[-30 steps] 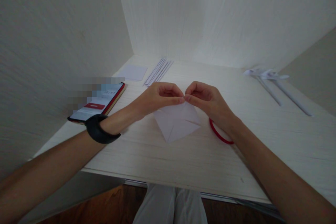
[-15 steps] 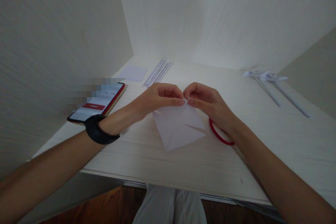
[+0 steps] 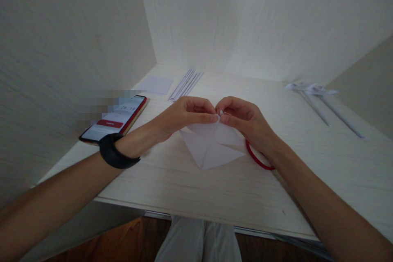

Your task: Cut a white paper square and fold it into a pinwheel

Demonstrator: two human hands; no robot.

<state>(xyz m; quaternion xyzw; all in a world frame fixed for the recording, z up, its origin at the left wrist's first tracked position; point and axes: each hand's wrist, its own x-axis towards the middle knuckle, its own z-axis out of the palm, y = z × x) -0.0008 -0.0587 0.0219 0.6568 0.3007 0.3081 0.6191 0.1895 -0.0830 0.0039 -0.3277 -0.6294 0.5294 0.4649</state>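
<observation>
A white sheet of paper [image 3: 211,151], cut with slits from its corners, hangs from my fingertips just above the table. My left hand [image 3: 187,114] pinches it near its top middle between thumb and fingers. Right beside it, my right hand [image 3: 242,116] pinches the paper too, with a small folded tip poking up between finger and thumb. The two thumbs nearly touch. Where exactly the paper corners meet is hidden behind the fingers.
On the left lies a phone [image 3: 118,118] with a timer on its screen. Behind are a square paper sheet [image 3: 158,85] and several thin paper strips [image 3: 186,84]. Two paper pinwheels on rolled sticks [image 3: 340,114] lie at the right. Walls close in the table [image 3: 172,184].
The paper's lower corner has swung up and to the right, and its slit has opened wider. A small paper tip now shows at my right fingers. Both hands have barely shifted.
</observation>
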